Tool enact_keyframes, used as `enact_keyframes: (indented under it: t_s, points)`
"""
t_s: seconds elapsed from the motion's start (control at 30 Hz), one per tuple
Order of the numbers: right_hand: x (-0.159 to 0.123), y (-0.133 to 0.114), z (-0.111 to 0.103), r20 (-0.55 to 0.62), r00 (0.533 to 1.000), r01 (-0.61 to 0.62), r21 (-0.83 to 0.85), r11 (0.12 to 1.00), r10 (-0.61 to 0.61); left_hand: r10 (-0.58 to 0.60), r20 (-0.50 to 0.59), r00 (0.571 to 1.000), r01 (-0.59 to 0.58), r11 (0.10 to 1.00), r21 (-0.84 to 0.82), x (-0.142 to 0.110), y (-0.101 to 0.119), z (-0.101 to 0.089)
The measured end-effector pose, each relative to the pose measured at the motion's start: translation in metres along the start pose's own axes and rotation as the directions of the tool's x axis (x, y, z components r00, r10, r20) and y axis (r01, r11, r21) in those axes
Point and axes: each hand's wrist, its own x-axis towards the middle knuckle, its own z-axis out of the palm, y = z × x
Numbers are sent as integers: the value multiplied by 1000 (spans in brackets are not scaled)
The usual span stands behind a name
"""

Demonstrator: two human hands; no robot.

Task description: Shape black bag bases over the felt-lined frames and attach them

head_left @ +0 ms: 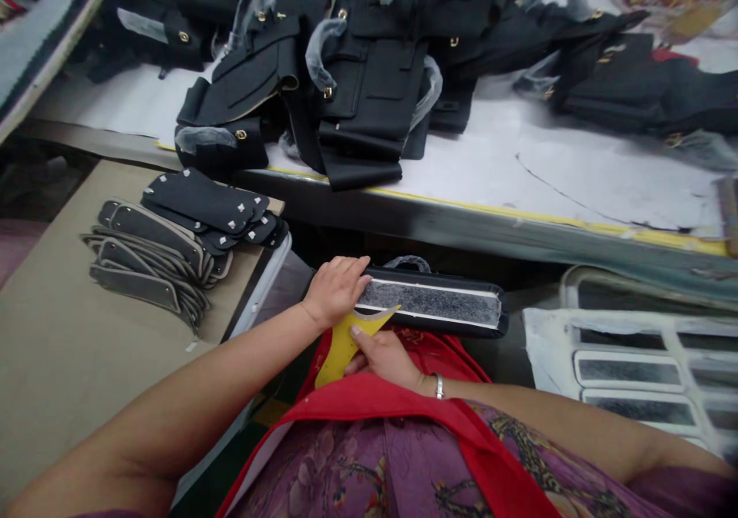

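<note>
My left hand [336, 291] lies with its fingers stretched out on the left end of a long black bag piece [432, 299]. That piece carries a grey fuzzy strip bordered by white bands, and a plastic-wrapped handle [410, 263] shows behind it. Below, my right hand [385, 358] pinches a curved yellow paper-like strip [337, 351] between thumb and fingers. One pointed end of the strip reaches over the front edge of the black piece. Its upper left part is close under my left palm; whether they touch I cannot tell.
Black bags [374, 87] with plastic-wrapped handles crowd the white table [490, 164] ahead. At left, stacked black oblong pieces [201, 199] and grey-edged ones [150, 257] lie on a brown board [51, 333]. A white slotted frame [611, 326] with grey strips is at right.
</note>
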Motion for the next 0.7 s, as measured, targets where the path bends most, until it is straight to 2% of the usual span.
enact_keyframes:
  t_s: [0.1, 0.17, 0.3, 0.5, 0.57, 0.7]
  points:
    - [-1, -4, -4, -6, 999, -34, 12, 999, 34, 2, 39, 999, -5, 995, 96, 2, 1, 4]
    - [1, -5, -8, 9, 1000, 2, 20, 1000, -2, -10, 30, 999, 6, 992, 126, 3, 1, 7]
    - [11, -1, -15, -4, 999, 37, 22, 999, -37, -71, 2, 997, 71, 994, 84, 7, 3, 11]
    - [9, -1, -22, 33, 999, -34, 93, 995, 31, -162, -16, 987, 163, 984, 71, 17, 12, 15]
    - [2, -3, -23, 36, 998, -48, 141, 989, 44, -201, -42, 979, 201, 979, 10, 17, 17, 16]
    - [-11, -1, -17, -21, 995, -89, 172, 981, 94, -303, -124, 945, 266, 932, -245, 15, 29, 22]
